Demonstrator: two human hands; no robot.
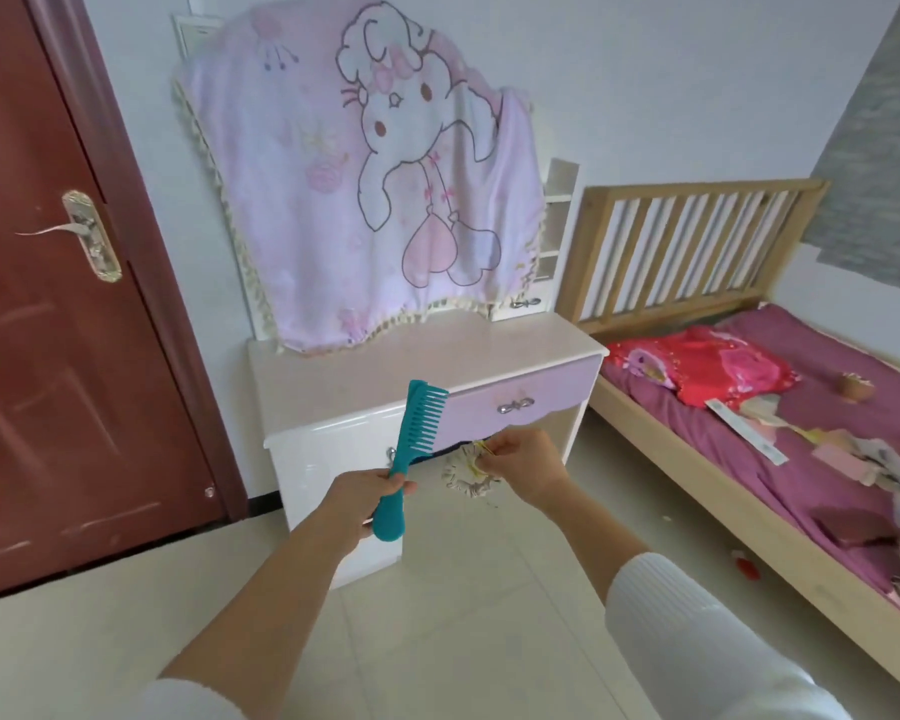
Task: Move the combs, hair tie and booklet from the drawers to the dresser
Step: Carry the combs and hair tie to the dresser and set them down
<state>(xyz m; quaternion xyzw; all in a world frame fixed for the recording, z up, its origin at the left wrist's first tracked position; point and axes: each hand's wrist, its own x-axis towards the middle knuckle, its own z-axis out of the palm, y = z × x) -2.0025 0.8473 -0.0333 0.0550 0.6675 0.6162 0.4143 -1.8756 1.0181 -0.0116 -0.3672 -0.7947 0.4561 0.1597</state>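
Observation:
My left hand [362, 504] grips the handle of a teal wide-tooth comb [415, 444], held upright in front of the white dresser [385, 376]. Its teeth point right, level with the dresser's front edge. My right hand [528, 467] pinches a pale fabric hair tie [463, 472], which hangs below my fingers under the purple drawer [520, 402]. Something small and yellowish sits at my fingertips; I cannot tell what it is. The dresser top is bare. No booklet is visible.
A pink cartoon cloth [364, 189] drapes over the dresser's mirror. A dark red door [47, 330] stands at the left. A wooden bed [749, 407] with a purple sheet, a red pillow and scattered small items is at the right. Pale floor tiles lie below.

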